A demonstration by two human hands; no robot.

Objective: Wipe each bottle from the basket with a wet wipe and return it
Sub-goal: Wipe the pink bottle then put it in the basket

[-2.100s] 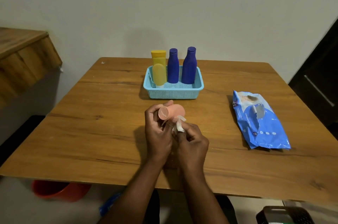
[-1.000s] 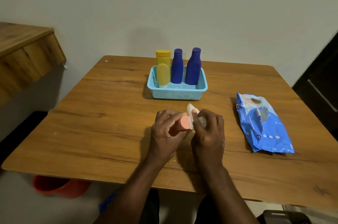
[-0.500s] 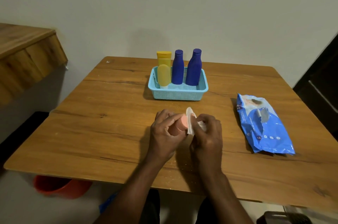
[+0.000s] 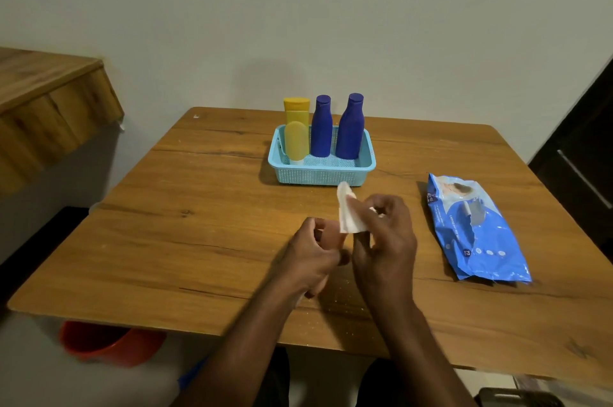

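**Two hands at the middle of the desk, one bottle out of the basket**

The left hand (image 4: 310, 255) is curled around a small peach-coloured bottle (image 4: 328, 235), and only a little of the bottle shows between the fingers. The right hand (image 4: 386, 239) pinches a white wet wipe (image 4: 346, 212) with its fingers bent; the wipe stands up from the fingers and its lower edge touches the bottle. Both hands are just beside each other, above the middle of the desk (image 4: 199, 224), a bit toward its near edge.

The light blue basket (image 4: 320, 174) stands toward the far edge of the desk, near its middle. Inside it are four bottles, all upright: a tall yellow bottle (image 4: 296, 108) at the left back, a rounded yellow bottle (image 4: 296, 142) in front of it, and two dark blue bottles (image 4: 321, 127) (image 4: 350, 127) to the right, side by side.

A blue pack of wipes (image 4: 474, 230) lies flat near the right edge of the desk, well apart from the basket. Under the near left corner of the desk a red bucket (image 4: 109, 342) is partly visible on the floor.
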